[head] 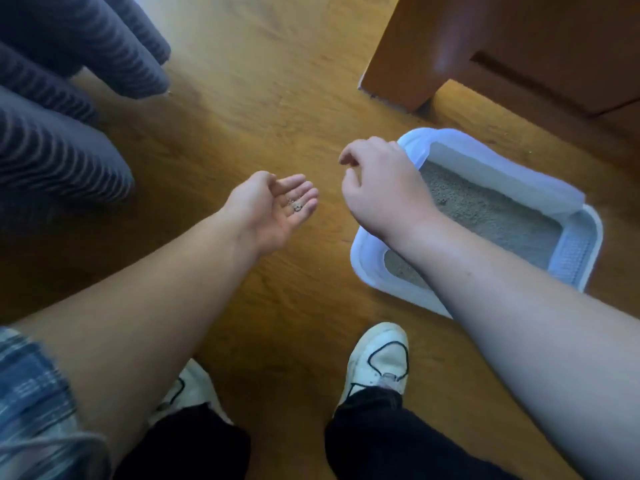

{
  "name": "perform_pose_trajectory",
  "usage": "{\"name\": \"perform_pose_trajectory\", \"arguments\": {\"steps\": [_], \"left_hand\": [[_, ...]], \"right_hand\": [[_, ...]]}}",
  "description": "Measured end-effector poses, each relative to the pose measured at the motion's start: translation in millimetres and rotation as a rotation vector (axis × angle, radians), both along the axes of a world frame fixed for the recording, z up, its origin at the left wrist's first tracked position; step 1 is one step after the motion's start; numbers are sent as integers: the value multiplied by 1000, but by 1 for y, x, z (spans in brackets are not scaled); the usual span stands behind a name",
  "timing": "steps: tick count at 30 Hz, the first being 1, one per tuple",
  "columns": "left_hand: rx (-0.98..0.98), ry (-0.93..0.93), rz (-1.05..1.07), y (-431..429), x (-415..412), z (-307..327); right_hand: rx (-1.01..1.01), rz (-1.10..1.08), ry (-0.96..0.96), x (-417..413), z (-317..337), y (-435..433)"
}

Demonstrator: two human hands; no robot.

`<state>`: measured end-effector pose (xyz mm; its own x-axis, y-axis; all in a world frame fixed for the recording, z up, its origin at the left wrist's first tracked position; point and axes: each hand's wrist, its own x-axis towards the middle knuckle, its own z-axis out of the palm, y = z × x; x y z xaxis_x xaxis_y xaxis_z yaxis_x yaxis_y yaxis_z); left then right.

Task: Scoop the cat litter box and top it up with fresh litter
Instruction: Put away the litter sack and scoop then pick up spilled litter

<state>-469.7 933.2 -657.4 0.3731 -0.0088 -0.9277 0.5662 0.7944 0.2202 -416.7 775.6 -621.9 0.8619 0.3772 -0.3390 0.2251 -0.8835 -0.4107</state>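
White litter box (585,237) holding grey litter (485,209); beside it, left hand (273,206) cupped open with small bits, right hand (377,188) loosely curled, empty.

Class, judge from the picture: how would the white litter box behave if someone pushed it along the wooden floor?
The litter box would probably slide easily, being smooth plastic on a glossy wooden floor. The grey litter covering its bottom likely makes it heavy for its size. It sits low and wide, so tipping seems unlikely.

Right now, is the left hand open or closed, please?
Open: the left hand lies palm up with fingers spread, a few small grains resting on them.
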Motion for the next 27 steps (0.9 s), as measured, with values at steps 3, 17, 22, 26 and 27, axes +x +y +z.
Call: {"name": "perform_pose_trajectory", "arguments": {"steps": [3,17,22,26,27], "left_hand": [[-27,21,119,12,-32,52],[-12,-102,369,35,-67,504],[26,-254,370,32,-69,689],[32,-379,369,18,-69,799],[40,-402,358,13,-69,820]], "right_hand": [[-26,-36,38,-28,41,-8],[40,-89,142,-95,456,-14],[103,-8,5,-98,639,-15],[98,45,-115,-91,741,-39],[101,51,-149,-87,762,-47]]}}
